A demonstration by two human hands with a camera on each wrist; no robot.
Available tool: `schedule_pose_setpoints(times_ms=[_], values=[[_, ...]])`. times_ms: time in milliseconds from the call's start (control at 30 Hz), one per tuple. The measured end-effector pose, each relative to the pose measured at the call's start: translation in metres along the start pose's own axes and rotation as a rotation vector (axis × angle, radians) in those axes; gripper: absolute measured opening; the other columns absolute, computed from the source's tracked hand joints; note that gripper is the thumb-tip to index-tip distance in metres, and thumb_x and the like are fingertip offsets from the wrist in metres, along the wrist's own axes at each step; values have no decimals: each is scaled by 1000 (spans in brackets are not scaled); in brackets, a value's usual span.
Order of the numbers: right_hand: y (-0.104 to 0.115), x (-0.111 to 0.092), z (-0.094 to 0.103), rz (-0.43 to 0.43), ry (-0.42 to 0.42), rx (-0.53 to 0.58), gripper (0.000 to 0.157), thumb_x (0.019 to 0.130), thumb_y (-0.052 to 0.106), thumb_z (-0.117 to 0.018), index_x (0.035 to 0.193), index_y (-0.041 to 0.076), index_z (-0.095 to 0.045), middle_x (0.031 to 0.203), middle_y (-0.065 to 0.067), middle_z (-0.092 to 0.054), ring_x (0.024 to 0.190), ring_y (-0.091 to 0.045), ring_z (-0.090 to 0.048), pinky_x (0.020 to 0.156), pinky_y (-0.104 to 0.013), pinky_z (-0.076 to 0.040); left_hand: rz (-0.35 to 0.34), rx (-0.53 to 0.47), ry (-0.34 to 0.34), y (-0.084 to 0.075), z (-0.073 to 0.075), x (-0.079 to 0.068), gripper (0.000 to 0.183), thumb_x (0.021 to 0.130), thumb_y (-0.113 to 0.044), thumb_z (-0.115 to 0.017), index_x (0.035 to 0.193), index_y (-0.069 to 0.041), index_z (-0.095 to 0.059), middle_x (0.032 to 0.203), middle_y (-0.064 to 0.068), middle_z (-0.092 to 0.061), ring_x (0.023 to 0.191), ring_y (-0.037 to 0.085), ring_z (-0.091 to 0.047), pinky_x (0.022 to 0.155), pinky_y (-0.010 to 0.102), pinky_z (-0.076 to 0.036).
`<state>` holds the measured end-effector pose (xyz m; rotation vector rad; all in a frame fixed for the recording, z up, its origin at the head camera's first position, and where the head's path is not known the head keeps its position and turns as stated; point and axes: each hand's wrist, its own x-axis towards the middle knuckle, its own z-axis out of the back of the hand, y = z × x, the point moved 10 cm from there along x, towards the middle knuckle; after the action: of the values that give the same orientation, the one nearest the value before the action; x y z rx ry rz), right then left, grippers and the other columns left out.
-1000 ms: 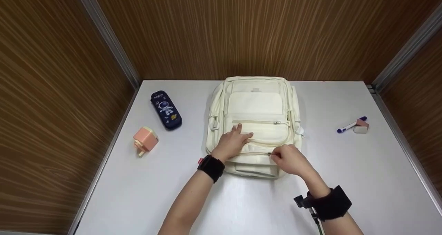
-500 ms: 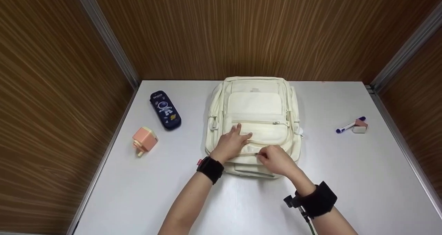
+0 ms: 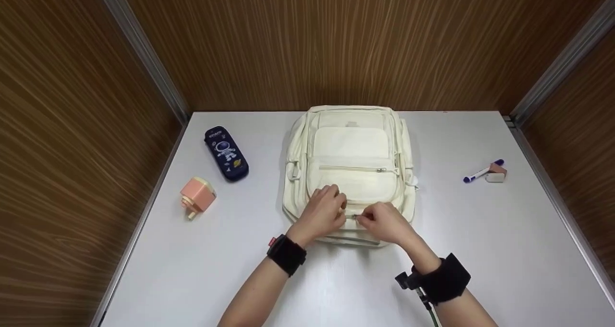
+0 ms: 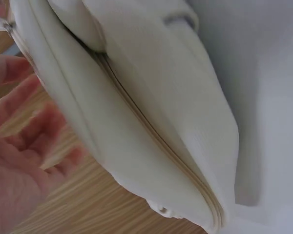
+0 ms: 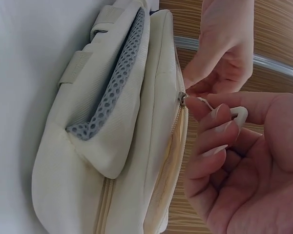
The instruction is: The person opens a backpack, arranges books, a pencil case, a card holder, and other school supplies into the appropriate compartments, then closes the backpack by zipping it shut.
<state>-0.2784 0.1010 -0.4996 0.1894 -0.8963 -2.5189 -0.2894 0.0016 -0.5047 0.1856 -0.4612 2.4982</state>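
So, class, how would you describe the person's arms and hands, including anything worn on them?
The left hand and right hand are ungloved, and no sleeves show. Each wrist wears a wide black band: the left band has a small red tag; beside the right band are a small black block and a thin cable, greenish lower down.

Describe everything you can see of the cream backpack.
It's a cream backpack, apparently fabric, with several pockets and some grey mesh. It lies pocketed face up on the white table, one end near the wooden wall. One zip is partly open; the right hand pinches its pull. The left hand is at the same zip, but whether it grips the fabric is unclear.
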Motion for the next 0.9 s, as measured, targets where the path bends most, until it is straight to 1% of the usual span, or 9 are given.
schedule_pose_setpoints(times_ms=[100,200,300,400,533,600,700,767,900], values=[[3,0,1,2,-10,21,35,86,9,-68,55,15,-53,49,15,-39,44,-3,-33,46,-23,-28,-40,-10,17,-13,-5,-3,17,75,-20,-72,75,-18,-55,70,-10,-50,64,9,-48,66,29,-36],[9,0,1,44,-20,26,32,85,11,-71,57,15,-57,51,15,-43,45,-2,-35,46,-23,-30,-60,36,21,-21,-13,-5,24,77,-29,-75,70,-19,-53,62,-11,-50,55,8,-48,59,29,-38],[17,0,-1,112,-2,38,29,86,16,-73,61,15,-59,54,15,-42,47,-1,-36,46,-23,-31,-61,102,-7,-24,-17,-6,21,80,-28,-75,71,-17,-58,62,-7,-56,54,12,-53,55,31,-42],[22,-2,-4,170,44,80,26,86,20,-76,66,15,-61,56,15,-42,50,0,-38,48,-23,-32,-43,129,-22,-24,-19,-8,17,79,-26,-76,74,-16,-63,65,-5,-60,56,15,-57,54,34,-44],[20,-2,-2,202,58,125,10,82,11,-79,78,11,-70,65,11,-54,59,-3,-49,54,-24,-41,-18,129,-5,-22,-20,-10,17,78,-28,-76,76,-16,-65,67,-5,-61,57,16,-57,53,35,-43],[15,-2,1,194,18,74,12,79,7,-80,88,9,-72,72,8,-59,65,-7,-54,59,-26,-45,-9,118,2,-22,-21,-10,14,79,-27,-74,76,-16,-65,67,-5,-61,57,16,-58,52,35,-43],[4,-1,3,159,-54,-51,19,77,6,-81,94,7,-72,81,3,-60,72,-12,-57,64,-31,-48,4,92,6,-21,-20,-9,7,79,-20,-67,76,-15,-64,67,-4,-61,58,18,-60,52,36,-44],[-2,-1,4,137,-94,-127,17,78,10,-82,92,9,-71,82,3,-58,73,-13,-58,64,-32,-48,15,63,18,-21,-20,-9,7,81,-19,-64,75,-15,-64,68,-3,-62,60,18,-61,52,36,-45],[-6,-1,6,133,-143,-198,13,79,17,-82,81,13,-70,77,8,-55,68,-11,-57,59,-31,-47,23,-5,32,-20,-20,-9,14,86,-20,-61,73,-14,-62,67,-4,-60,59,17,-59,52,35,-45]])
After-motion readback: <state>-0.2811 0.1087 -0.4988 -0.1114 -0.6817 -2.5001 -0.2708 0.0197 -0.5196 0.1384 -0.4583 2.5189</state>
